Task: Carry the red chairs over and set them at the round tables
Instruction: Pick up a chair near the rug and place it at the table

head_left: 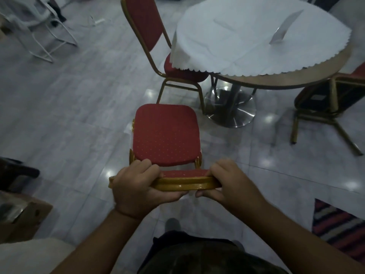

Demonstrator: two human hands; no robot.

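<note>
Both hands, left hand (pixel 136 184) and right hand (pixel 227 182), wrap closed around the gold top rail of a red chair (pixel 166 135), near the round table (pixel 276 76). Best to keep it level and steer clear of the seated chair (pixel 146 26).

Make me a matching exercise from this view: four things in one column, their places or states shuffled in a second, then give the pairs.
Things:
1. held chair
2. second red chair
3. white cloth
4. striped rug

Places or states:
A. draped over the round table
B. gripped by its gold top rail with left hand and right hand
C. on the floor at the lower right
D. seat tucked under the cloth's edge

Pairs: 1-B, 2-D, 3-A, 4-C
</note>
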